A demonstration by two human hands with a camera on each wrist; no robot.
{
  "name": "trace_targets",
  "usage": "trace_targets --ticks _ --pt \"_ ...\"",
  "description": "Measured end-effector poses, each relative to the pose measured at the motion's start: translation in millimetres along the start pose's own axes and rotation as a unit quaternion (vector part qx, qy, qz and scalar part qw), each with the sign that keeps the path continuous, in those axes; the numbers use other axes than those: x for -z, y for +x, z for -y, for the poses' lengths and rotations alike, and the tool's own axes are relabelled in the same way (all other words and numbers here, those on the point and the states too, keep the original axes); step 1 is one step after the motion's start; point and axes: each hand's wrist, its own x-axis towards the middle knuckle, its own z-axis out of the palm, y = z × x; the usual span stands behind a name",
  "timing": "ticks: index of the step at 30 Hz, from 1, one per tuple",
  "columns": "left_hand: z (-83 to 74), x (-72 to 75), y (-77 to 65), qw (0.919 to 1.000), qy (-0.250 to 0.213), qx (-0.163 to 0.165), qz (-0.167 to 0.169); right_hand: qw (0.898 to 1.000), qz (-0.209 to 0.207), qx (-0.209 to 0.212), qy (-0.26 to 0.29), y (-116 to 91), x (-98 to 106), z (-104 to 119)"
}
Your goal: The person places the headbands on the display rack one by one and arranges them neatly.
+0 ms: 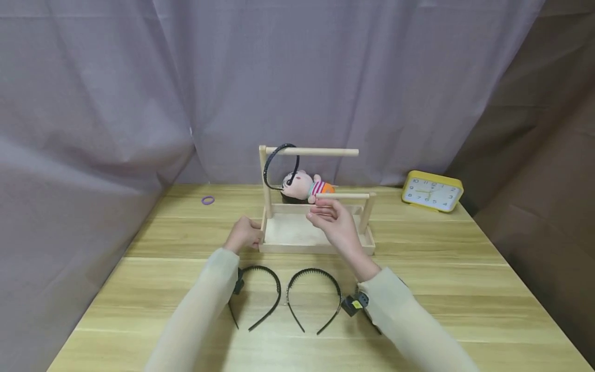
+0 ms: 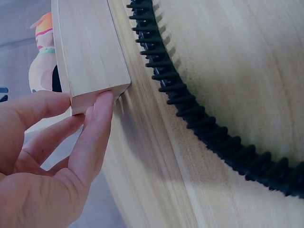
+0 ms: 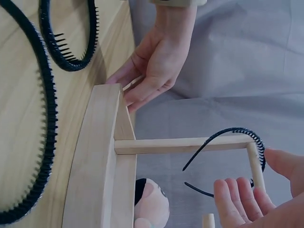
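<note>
A wooden rack (image 1: 307, 248) has a tray base, a tall post with an upper bar (image 1: 330, 152), and a lower bar (image 1: 346, 196) on a short post. My left hand (image 1: 244, 233) grips the tray's left end; its thumb and fingers pinch the end wall in the left wrist view. A black headband (image 1: 266, 173) hangs on the upper bar near the post. My right hand (image 1: 337, 227), raised before the rack, overlaps the lower bar's left end in the head view. Its fingers are loosely bent and hold nothing in the right wrist view.
Toothed black headbands lie in front of the rack: one left (image 1: 279, 290), one in the middle (image 1: 339, 287), another partly under the right forearm (image 1: 374, 327). Behind the rack lies a plush doll (image 1: 302, 185). A purple ring (image 1: 207, 200) is at left, a yellow clock (image 1: 432, 191) at right.
</note>
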Motion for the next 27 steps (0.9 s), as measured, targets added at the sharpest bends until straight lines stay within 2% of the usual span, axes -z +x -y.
trace_targets --ticks 11,20,27 --pt "-1.5 -1.6 -1.0 1.0 -0.001 -0.004 -0.004 0.997 0.03 -0.022 -0.073 -25 23 -23" --pt "-0.5 -4.0 -1.1 0.9999 -0.01 -0.002 -0.004 0.993 0.053 -0.056 -0.085 -45 41 -38" --pt "-2.7 -2.4 -2.6 0.9998 -0.02 0.006 -0.003 0.992 0.059 -0.066 -0.089 -60 54 -40"
